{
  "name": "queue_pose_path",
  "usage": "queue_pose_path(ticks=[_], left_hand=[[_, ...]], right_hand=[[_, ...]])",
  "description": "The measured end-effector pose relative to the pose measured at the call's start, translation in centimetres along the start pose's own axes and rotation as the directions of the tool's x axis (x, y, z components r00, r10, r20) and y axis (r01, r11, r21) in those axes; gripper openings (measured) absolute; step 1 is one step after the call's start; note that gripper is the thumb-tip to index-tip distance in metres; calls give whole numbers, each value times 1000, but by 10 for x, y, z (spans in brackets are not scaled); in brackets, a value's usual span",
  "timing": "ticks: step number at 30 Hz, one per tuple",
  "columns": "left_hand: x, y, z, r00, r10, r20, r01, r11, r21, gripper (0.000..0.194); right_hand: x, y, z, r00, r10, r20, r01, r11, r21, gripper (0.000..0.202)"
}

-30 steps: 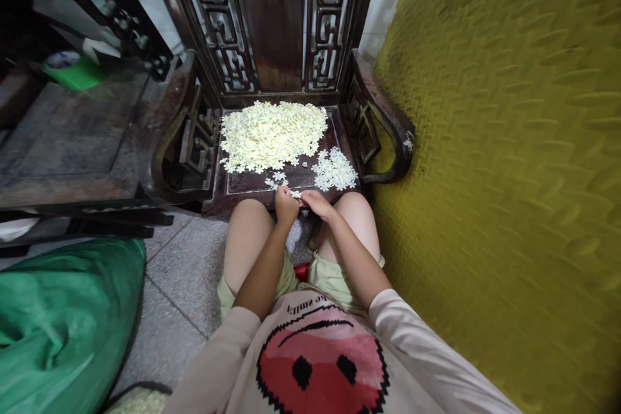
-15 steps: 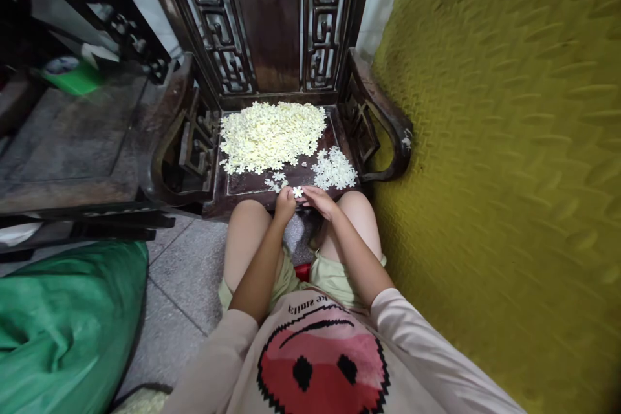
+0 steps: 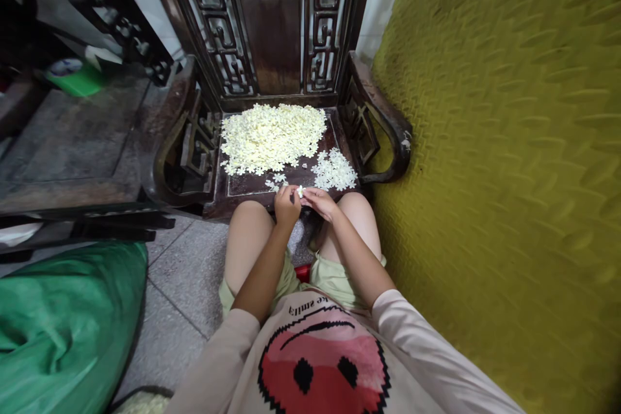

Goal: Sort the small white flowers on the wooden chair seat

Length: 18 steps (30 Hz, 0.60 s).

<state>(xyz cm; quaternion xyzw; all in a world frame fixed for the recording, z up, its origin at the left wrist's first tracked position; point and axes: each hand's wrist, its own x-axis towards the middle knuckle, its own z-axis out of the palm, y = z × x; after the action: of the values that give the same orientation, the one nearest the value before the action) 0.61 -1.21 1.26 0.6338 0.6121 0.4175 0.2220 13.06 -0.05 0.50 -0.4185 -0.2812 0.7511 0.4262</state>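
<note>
So there's one small white flower piece (image 3: 300,191) pinched right between the two hands, just at the front edge of the chair seat (image 3: 252,182). The left hand (image 3: 287,204) is curled with its fingertips closed on it, and the right hand (image 3: 317,202) meets it from the other side, fingers on the same piece. Held up close between both knees like that, it looks like fiddly two-handed work on a single piece (that's my read, not something you can see outright).

Just past the hands a small white pile (image 3: 334,170) lies on the right of the seat, and a much bigger cream-yellow heap (image 3: 272,136) fills the back left. The two are kept apart, with a few strays (image 3: 276,180) between, so they look sorted on purpose.

Hard to tell: the piece is tiny and mostly covered by fingers, so what it's made of or what exactly is being done to it isn't clear. The red thing (image 3: 301,272) between the legs is mostly hidden. The green bag (image 3: 63,317) on the floor is cut off at the left, and the yellow padded surface (image 3: 499,162) runs out of frame.
</note>
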Motion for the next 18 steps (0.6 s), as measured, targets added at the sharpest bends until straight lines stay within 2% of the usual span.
queue_pose_path(ticks=[6, 10, 14, 18], left_hand=[[-2, 4, -1, 999, -43, 16, 44, 997, -61, 14], [-1, 2, 1, 998, -61, 17, 62, 996, -71, 11], [1, 2, 3, 999, -4, 54, 6, 999, -43, 9], [2, 2, 3, 994, -40, 106, 46, 998, -53, 7]], right_hand=[[3, 3, -1, 998, -47, -41, 47, 999, -4, 27], [3, 2, 0, 997, -27, -67, 27, 1000, 11, 28], [0, -3, 1, 1000, 7, -5, -7, 998, 58, 33], [-2, -4, 1, 999, 10, 53, -8, 1000, -21, 34]])
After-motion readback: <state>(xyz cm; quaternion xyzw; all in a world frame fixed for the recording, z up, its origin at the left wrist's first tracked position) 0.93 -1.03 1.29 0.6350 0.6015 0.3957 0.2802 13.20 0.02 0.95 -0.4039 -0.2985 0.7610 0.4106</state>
